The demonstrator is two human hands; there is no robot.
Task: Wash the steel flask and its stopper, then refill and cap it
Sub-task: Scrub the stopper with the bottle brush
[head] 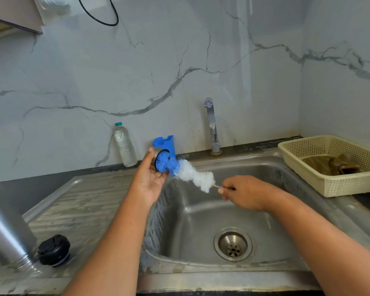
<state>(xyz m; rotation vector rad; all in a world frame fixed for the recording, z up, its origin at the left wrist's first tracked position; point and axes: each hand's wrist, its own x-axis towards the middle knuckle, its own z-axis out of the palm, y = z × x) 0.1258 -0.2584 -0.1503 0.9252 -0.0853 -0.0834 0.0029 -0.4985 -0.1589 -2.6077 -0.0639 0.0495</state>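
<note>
Steel lines the whole workplace: the sink, its drainboard, and the flask at the near left, which rests mouth-down on the drainboard, probably so it can drain. The frame edge cuts off its upper body. The black stopper sits just beside its neck, within easy reach for its own wash. Over the sink's far left corner, the left hand cradles a small steel cup on its side, thumb along the top and fingers curled beneath. The cup's mouth faces right, so the brush can enter. The right hand pinches the thin brush handle, fingers curled tight. The blue bristles are inside the cup and the white ones trail out. Holding it over the basin likely keeps drips off the counter. The palm and bristles hide most of the cup, so whether it is the flask's own cap is only a guess. No water visibly runs from the tap. A basket at the far right holds something brown and indistinct.
</note>
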